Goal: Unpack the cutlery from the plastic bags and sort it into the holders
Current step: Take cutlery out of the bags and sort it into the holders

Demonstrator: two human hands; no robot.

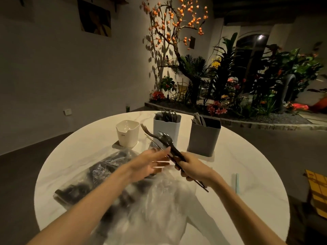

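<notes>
Dark metal cutlery bundle, forks plus thin chopstick-like rods, gripped in the right hand by the handle ends, fingers curled round them. Fork heads point up and away, above the table, in front of the light blue holder. Rod tips stick out below the right hand toward the near right. Left hand fingers straight, relaxed, fingertips touching the bundle's mid part from the left; not curled round it. One fork head sticks out further left, blurred.

Under the hands: clear plastic bag, crumpled, lying on the table. To its left a second plastic bag with dark cutlery inside, flat on the table, contents not readable.

Three holders in a row at the far side of the table. White holder on the left, looks empty inside, sits on a small coaster. Light blue holder in the middle, forks standing in it, heads up. Grey holder on the right, a few silvery pieces leaning in its left corner; type cannot tell.

Round white marble-look table. Pale blue straw-like stick lies near the right edge, well apart from the hands. Yellow patterned item off the table on the right. Background: dim room, decorative tree with orange fruit, plant bed, picture on wall.
</notes>
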